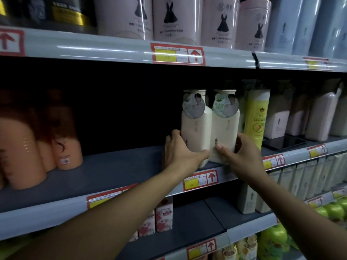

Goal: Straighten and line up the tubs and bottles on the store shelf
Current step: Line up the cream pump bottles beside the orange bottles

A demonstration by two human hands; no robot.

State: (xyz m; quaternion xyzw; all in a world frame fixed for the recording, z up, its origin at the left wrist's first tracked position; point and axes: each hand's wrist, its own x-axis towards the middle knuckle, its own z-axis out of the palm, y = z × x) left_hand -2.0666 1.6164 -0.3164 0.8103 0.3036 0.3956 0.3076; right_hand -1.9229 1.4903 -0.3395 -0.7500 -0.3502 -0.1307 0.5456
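Observation:
Two cream bottles stand side by side near the front of the middle shelf (122, 166), each with a round tag at its neck. My left hand (180, 149) grips the base of the left cream bottle (195, 126), thumb across its front and fingers round its left side. The lower part of the right cream bottle (225, 128) is held by my right hand (238, 154), thumb on the front face and fingers behind its right side. Both bottles stand upright and touch each other.
A yellow bottle (257, 117) stands right of the pair, then pink pouches (319, 117). Peach bottles (62, 136) stand at the shelf's far left, with a wide bare gap between. Pink tubs (176, 19) line the shelf above. Floral cartons (163, 216) and green bottles (276, 239) sit below.

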